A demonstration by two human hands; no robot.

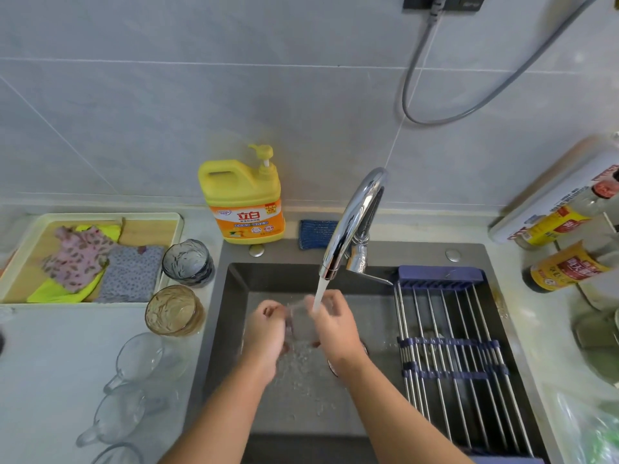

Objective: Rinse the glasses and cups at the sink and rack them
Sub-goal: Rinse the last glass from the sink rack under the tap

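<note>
A clear glass [302, 321] is held over the dark sink [234, 296] under the stream running from the chrome faucet [355, 222]. My left hand [266, 333] grips its left side and my right hand [335, 324] grips its right side. Water splashes on the sink floor below. On the counter to the left stand a dark blue-grey glass [188, 262] and an amber glass [174, 310]. In front of them sit clear glass mugs [140, 358], [115, 416]. A metal roll-up rack [459, 356] with blue bars spans the sink's right half and carries nothing.
A yellow dish-soap bottle [243, 199] and a blue scrub pad [316, 233] sit behind the sink. A tray [169, 226] with folded cloths lies at the left. Sauce bottles [566, 269] and a foil roll crowd the right counter. A grey cable hangs on the tiled wall.
</note>
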